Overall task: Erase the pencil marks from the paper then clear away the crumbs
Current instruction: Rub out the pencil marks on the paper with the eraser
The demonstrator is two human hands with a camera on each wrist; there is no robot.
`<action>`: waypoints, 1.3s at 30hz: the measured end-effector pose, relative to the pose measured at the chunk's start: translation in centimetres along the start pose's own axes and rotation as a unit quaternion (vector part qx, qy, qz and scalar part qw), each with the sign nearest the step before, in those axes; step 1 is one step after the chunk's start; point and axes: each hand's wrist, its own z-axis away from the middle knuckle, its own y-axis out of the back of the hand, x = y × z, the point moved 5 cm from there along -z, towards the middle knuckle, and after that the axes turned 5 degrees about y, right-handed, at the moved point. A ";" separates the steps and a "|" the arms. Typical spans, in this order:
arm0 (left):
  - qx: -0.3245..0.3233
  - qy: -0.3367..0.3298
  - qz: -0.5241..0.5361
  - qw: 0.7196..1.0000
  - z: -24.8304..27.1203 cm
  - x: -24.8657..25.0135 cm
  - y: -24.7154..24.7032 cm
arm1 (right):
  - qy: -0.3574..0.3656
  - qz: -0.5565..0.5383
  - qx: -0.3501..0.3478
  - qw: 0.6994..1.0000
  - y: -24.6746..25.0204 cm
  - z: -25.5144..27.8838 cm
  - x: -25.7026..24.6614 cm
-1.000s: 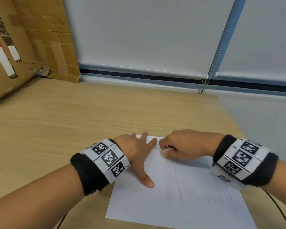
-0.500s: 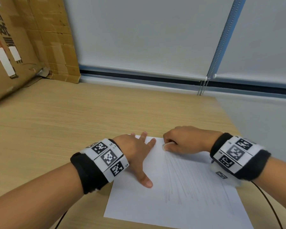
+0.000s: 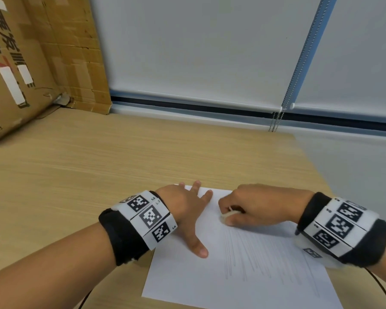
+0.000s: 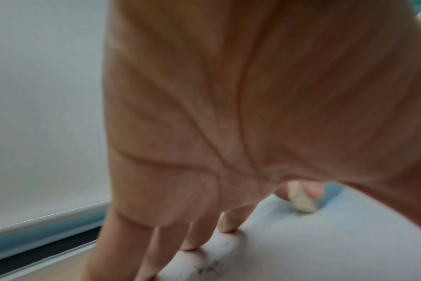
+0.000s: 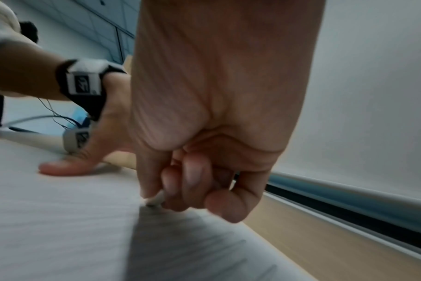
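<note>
- The paper lies at the surface's near right corner, its nearest edge cut off.
- The left hand, fingers spread flat, presses its far left corner.
- The right hand pinches an eraser, mostly hidden, touching the sheet above faint pencil marks.
- Dark crumbs lie blurred by the left fingertips.

— How much of the eraser shows?
— Only a pale tip; the right hand hides the rest, and the right wrist view is blurred there.

— And the paper?
— Its near right corner is cut off by the head view's lower edge, and the left hand covers its far left corner.

— The crumbs?
— Dark specks, too small and blurred to count. The bench runs off the left edge.
</note>
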 end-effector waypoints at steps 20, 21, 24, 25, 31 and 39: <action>0.009 0.001 -0.002 1.000 0.2 0.1 0.0 | -0.041 0.084 0.049 0.994 0.5 -0.8 1.1; 0.011 0.000 -0.002 1.000 0.3 0.1 0.0 | -0.025 0.082 0.036 0.996 0.4 -0.4 0.6; 0.012 0.002 -0.002 1.000 0.3 0.1 0.1 | -0.031 0.087 0.027 0.995 0.9 -0.4 0.3; 0.008 0.004 -0.001 1.000 0.2 0.1 0.0 | -0.046 0.078 0.030 0.995 1.0 -0.7 0.6; -0.002 0.004 -0.001 1.000 0.0 0.0 0.0 | -0.031 0.063 0.025 0.997 0.7 -0.8 0.0; -0.003 0.004 -0.001 1.000 0.3 0.0 0.1 | -0.020 0.071 0.026 0.997 0.4 -0.4 -0.8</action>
